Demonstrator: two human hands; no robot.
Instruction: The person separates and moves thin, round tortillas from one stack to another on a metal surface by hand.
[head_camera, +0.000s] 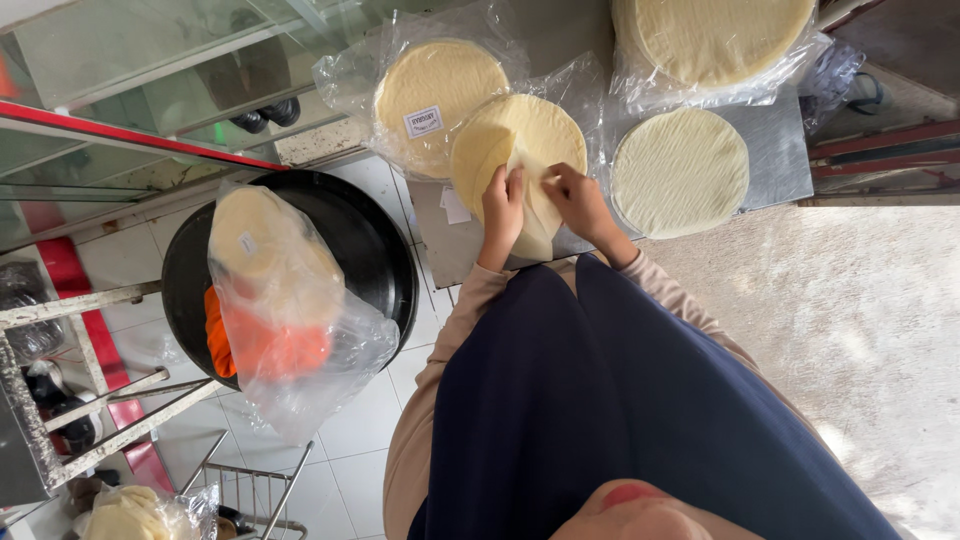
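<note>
- While both hands pinch at the top sheet of the open wrapper stack (515, 150), far centre on the grey table (780, 160), the thin sheet could tear if pulled too fast.
- Left hand (502, 205) curls its fingers closed on the sheet's edge; right hand (578, 195) nips it likewise.
- A second sheet may cling and lift along.
- The bagged stack (265, 250) leaning in the black pan (385, 250), near left, looks liable to slide.
</note>
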